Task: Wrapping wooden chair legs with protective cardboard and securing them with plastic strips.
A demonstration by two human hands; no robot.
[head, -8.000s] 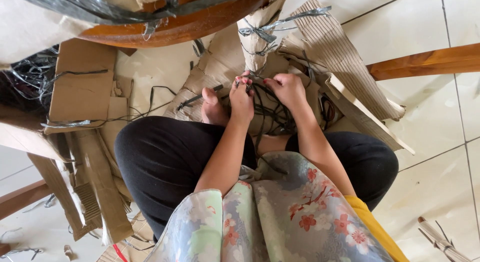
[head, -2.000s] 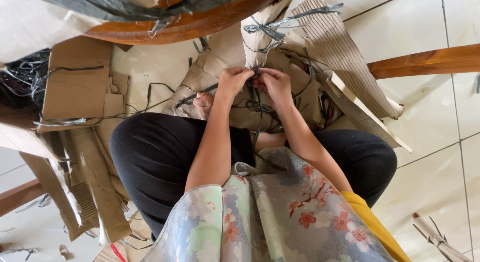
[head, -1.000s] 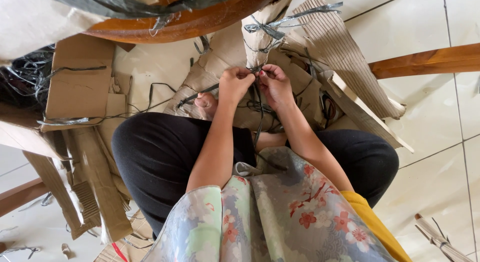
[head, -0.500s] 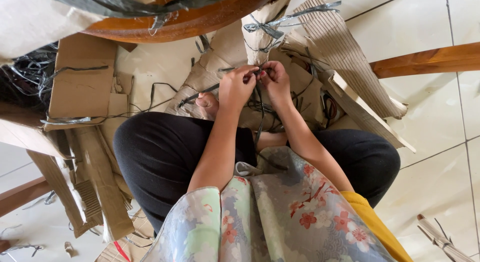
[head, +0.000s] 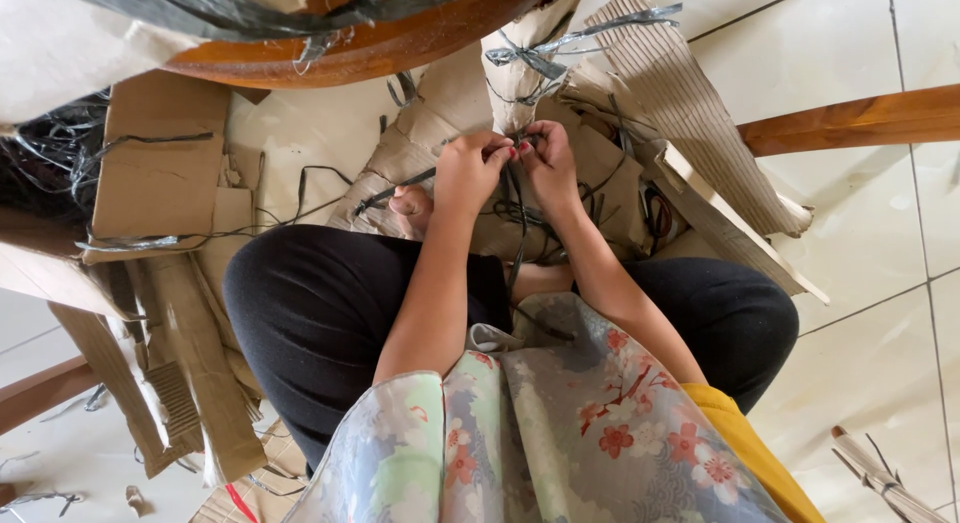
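Black strap (head: 517,198) — pinched, both hands (head: 510,168) raised together

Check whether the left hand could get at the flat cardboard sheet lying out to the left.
Probably yes: the left hand sits beside the cardboard sheet with only floor and thin black straps between, though its fingers are pinching straps now.

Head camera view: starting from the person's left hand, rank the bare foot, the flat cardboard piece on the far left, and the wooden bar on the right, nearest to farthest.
From the left hand:
1. Bare foot, just below-left of the hand.
2. Flat cardboard piece, well out to the left.
3. Wooden bar, across on the right, past the right hand.
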